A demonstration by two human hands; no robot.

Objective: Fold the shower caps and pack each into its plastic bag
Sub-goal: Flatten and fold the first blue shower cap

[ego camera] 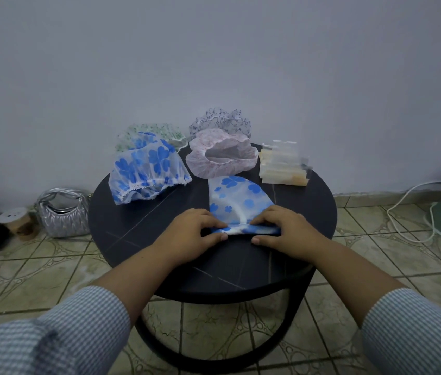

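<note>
A flattened white shower cap with blue flowers (237,197) lies in the middle of the round black table (138,239). Its near edge is rolled into a narrow band. My left hand (195,230) pinches the left end of that band, and my right hand (281,226) pinches the right end, thumbs underneath at the front. An unfolded blue-flowered cap (146,169) sits at the back left. A pink cap (222,155) lies open behind the folded one. A stack of clear plastic bags (283,166) stands at the back right.
A green-print cap (160,131) and a dark-print cap (219,120) sit at the table's far edge by the wall. On the tiled floor to the left are a silver handbag (62,212) and a small round container (16,220). A white cable (403,209) runs at the right.
</note>
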